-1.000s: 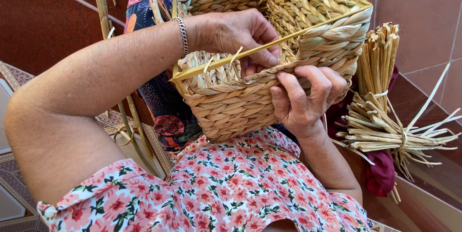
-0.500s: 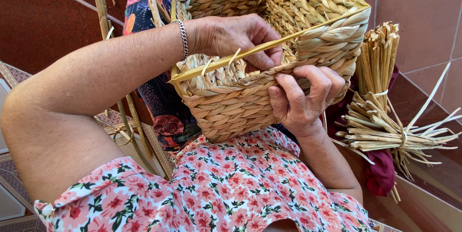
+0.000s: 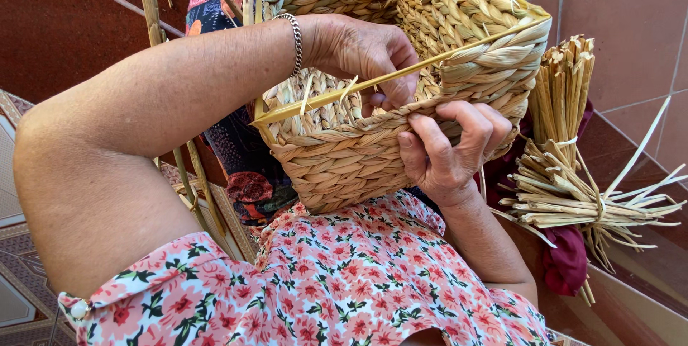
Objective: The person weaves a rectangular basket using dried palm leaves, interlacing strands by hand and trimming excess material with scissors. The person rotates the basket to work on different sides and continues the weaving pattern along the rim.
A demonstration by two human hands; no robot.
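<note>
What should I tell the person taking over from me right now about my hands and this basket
Left hand: reaches over the rim into the woven basket, fingers pinching at the weave by the yellow rim strip.
Right hand: grips the basket's near wall from outside, thumb on the braided top edge.
Basket: tilted on the lap above the floral dress, its opening facing up and away.
Done: walls and braided rim look woven; short straw ends stick out inside.
Left: loose ends near the rim look untucked.
Spare material: tied straw bundle to the right, long stalks at the left.
</note>
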